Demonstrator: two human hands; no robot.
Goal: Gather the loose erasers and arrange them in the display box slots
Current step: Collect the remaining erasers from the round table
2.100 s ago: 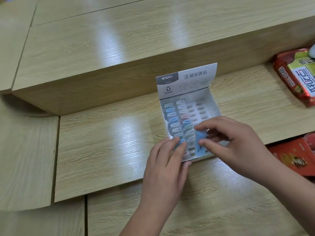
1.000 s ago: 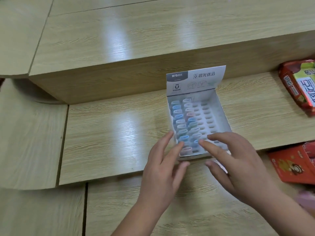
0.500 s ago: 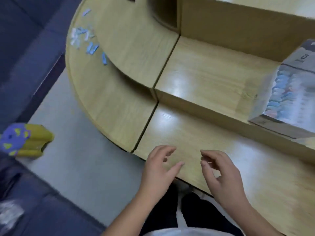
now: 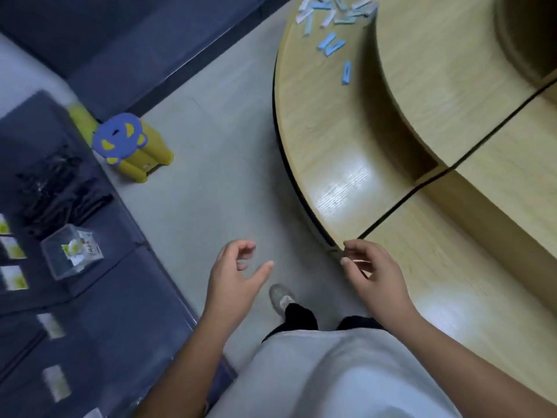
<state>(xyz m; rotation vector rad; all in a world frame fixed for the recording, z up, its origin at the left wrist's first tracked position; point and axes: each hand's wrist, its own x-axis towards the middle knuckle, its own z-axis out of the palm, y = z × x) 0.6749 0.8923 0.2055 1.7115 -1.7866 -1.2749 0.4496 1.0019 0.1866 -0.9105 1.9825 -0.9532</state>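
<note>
**Loose erasers lie far along the curved counter**

The left hand (image 4: 235,282) and right hand (image 4: 373,276) hold nothing, fingers loosely curled. The right one hovers at the rounded edge of the glossy pale wood-grain counter (image 4: 325,140). Small flat blue and white rectangular erasers (image 4: 331,45) lie scattered on the counter's far end, well apart from both hands.

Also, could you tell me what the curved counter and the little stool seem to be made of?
The curved counter looks like glossy wood-grain laminate: even grain, bright glare patches, dark edge band. The stool is probably moulded plastic: flat blue and yellow colour, smooth rounded legs.
</note>
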